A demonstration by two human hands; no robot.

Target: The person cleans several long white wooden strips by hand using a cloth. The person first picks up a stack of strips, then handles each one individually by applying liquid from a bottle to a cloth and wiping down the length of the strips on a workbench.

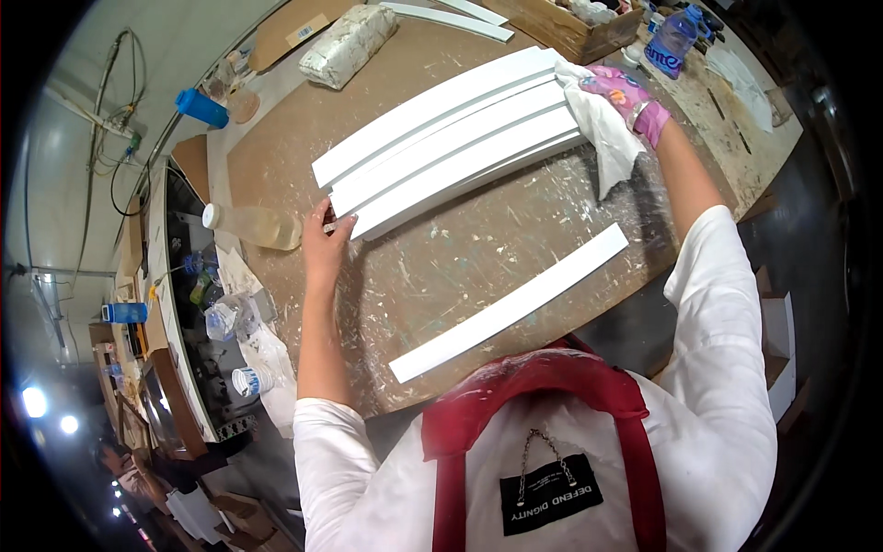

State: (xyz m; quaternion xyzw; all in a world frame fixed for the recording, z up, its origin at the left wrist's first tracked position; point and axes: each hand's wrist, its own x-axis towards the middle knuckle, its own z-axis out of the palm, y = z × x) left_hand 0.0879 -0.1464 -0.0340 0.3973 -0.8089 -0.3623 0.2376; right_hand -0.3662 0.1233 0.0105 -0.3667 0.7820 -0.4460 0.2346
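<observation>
A layered stack of long white strips (451, 129) lies at a slant across the brown, paint-marked table (478, 230). At its left end, my bare left hand (326, 230) has thumb and fingers closed round the corner of the nearer strips. My right hand (621, 97), in a pink flowered glove, grips a white cloth (609, 147) against the stack's right end. The cloth drapes down toward the tabletop and hides part of that end. Nearer to me, one separate white strip (510, 304) lies flat on the table.
Left of the stack lies a bottle of cloudy liquid (253, 227), with a blue bottle (202, 109) beyond it. A plastic-wrapped white block (349, 46) sits at the back. At far right are a wooden box (566, 28) and a large blue-tinted water bottle (676, 41).
</observation>
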